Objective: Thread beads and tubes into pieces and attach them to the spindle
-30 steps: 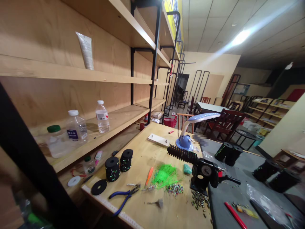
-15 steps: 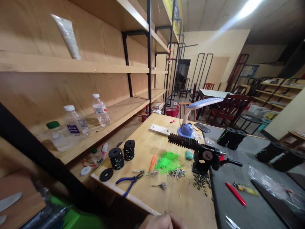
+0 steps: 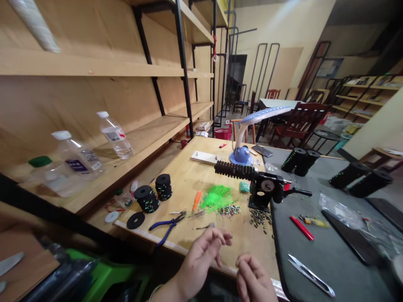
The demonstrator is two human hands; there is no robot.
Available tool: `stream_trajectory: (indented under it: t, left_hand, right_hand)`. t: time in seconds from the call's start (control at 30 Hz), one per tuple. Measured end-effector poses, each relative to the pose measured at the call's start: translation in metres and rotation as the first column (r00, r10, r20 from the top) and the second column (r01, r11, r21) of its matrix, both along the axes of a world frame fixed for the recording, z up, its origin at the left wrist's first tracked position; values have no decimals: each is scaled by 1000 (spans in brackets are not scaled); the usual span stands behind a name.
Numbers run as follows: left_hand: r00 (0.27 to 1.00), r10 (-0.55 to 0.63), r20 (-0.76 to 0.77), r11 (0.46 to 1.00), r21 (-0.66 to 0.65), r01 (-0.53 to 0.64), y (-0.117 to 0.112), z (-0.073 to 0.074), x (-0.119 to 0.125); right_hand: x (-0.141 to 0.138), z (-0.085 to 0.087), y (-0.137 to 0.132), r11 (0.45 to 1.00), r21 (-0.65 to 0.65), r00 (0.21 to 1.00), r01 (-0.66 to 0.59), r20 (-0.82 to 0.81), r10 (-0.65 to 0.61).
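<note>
My left hand [image 3: 201, 260] hovers low over the front edge of the wooden bench [image 3: 189, 176], fingers loosely stretched out with nothing visible in them. My right hand [image 3: 253, 279] is just right of it, fingers curled under; what they hold, if anything, is hidden. Just beyond the fingertips lie a small grey tuft [image 3: 206, 227], coloured beads [image 3: 229, 209] and a pile of green strands [image 3: 217, 197]. Blue pliers [image 3: 165, 226] lie to the left. A black clamp tool [image 3: 264, 191] with a ribbed rod [image 3: 234, 170] stands behind.
Black spools [image 3: 146, 199] and a black disc [image 3: 136, 220] sit at the bench's left. On the grey mat [image 3: 330, 251] lie a red pen [image 3: 301, 227] and snips [image 3: 310, 274], with more spools [image 3: 299, 161] behind. A blue lamp [image 3: 241, 155] stands at the back. Bottles [image 3: 115, 134] line the shelf.
The view has tilted down and shifted left. Both hands have come up into view at the bottom edge; one second ago neither showed.
</note>
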State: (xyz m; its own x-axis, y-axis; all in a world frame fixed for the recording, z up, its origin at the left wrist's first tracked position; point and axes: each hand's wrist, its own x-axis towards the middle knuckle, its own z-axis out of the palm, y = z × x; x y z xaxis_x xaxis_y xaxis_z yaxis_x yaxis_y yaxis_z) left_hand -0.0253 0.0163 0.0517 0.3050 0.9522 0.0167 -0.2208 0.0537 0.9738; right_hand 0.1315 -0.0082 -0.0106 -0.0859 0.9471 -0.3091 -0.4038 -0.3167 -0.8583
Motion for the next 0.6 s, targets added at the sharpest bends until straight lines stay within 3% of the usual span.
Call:
stream_trajectory:
  t: [0.1, 0.17, 0.3, 0.43, 0.6]
  left_hand:
    - [972, -216, -97, 975, 38, 220, -3, -14, 12]
    - [943, -268, -199, 956, 65, 285, -6, -20, 18]
    - [905, -199, -375, 959, 116, 259, -9, -29, 19]
    - [859, -129, -495, 961, 151, 232, -11, -43, 16]
    - [835, -49, -547, 950, 233, 208, -12, -60, 14]
  right_hand:
    - [2, 5, 4, 994, -65, 968, 92, -227, -105]
    - [2, 10, 5, 980, -113, 933, 161, -306, -189]
    - [3, 17, 6, 962, -162, 917, 221, -302, -261]
    - [6, 19, 13, 965, -119, 936, 234, -240, -257]
    - [11, 21, 24, 970, -102, 959, 222, -157, -236]
